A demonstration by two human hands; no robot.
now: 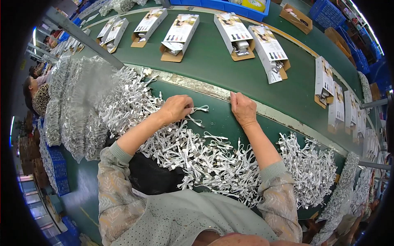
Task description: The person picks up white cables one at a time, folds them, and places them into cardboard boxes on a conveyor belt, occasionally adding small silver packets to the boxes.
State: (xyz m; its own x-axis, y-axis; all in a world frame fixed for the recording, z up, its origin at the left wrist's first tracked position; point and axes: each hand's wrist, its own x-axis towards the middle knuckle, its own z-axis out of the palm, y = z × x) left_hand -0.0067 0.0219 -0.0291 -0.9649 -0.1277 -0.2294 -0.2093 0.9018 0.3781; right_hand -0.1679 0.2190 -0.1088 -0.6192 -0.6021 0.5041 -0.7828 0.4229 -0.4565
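Note:
My left hand (177, 108) is closed over the green worktop, its fingers pinching a short white cable (201, 108) whose looped end sticks out to the right. Another white cable lies just below those fingers. A big heap of bundled white cables (197, 153) spreads under my left forearm and between my arms. To the right, my right hand (243, 110) is curled into a fist, thumb up, at the worn metal rail (205, 85). Nothing shows in that fist. A second cable heap (308, 170) lies right of my right forearm.
Beyond the rail, a green conveyor belt (201, 57) carries several open printed boxes (180, 35) with white items inside. Clear bags of cables (78, 102) stand at the left. A metal post (84, 37) slants up there. A blue tray (230, 6) sits at the far side.

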